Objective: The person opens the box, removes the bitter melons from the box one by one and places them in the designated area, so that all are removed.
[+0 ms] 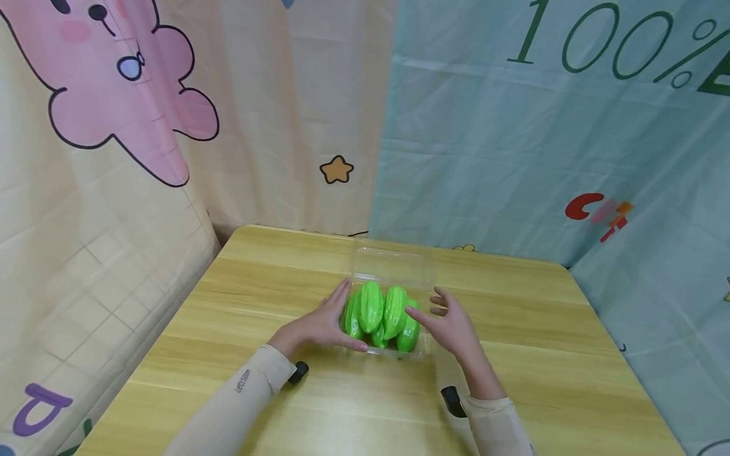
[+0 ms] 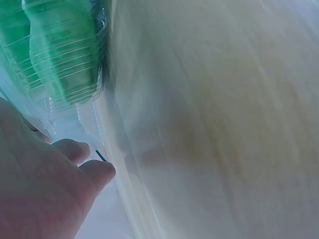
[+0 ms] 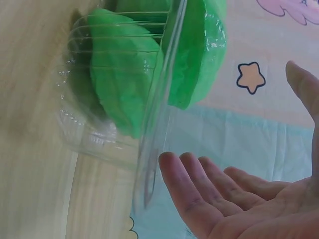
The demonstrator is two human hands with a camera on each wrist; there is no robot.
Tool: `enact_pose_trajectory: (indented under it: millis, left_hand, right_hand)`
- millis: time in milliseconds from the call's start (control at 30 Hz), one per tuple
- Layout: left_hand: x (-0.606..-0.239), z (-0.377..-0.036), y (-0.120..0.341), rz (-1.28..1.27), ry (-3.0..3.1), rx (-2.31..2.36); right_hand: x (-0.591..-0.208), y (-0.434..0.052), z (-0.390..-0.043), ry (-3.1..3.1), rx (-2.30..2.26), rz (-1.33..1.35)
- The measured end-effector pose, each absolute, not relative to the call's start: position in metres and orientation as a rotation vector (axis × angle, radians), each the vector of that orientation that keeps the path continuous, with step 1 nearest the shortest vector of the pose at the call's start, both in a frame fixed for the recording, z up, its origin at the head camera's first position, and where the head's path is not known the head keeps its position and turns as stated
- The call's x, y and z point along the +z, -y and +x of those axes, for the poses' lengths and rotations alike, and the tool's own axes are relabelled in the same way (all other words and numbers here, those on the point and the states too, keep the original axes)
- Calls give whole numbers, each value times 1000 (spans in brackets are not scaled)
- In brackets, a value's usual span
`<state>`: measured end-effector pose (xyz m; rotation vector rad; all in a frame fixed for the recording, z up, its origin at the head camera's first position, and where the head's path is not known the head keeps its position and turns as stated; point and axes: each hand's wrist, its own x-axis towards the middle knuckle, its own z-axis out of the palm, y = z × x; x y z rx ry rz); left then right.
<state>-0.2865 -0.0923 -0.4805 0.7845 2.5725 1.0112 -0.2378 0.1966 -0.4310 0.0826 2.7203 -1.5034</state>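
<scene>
A clear plastic box (image 1: 393, 266) of green star fruits (image 1: 381, 311) sits mid-table (image 1: 570, 354). The left hand (image 1: 322, 324) rests against its left side with straight fingers; the right hand (image 1: 450, 324) hovers just beside it, fingers relaxed and spread.

Green ridged fruits (image 1: 381, 313) fill an open clear plastic box (image 1: 393, 266) mid-table.

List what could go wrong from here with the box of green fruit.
The green fruits are heaped above the rim of the clear box, so one could roll onto the table. The left hand touches one side while the right hand stands open just off it; the thin box might slide or flex.
</scene>
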Motion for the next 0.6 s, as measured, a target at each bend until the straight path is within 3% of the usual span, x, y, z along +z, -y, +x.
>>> enact_pose_trajectory:
  millis: [600]
  left_hand:
    - [-482,-288,91,801,-2555,1041]
  right_hand:
    - [-440,-191,-248,-2500,-1718,68]
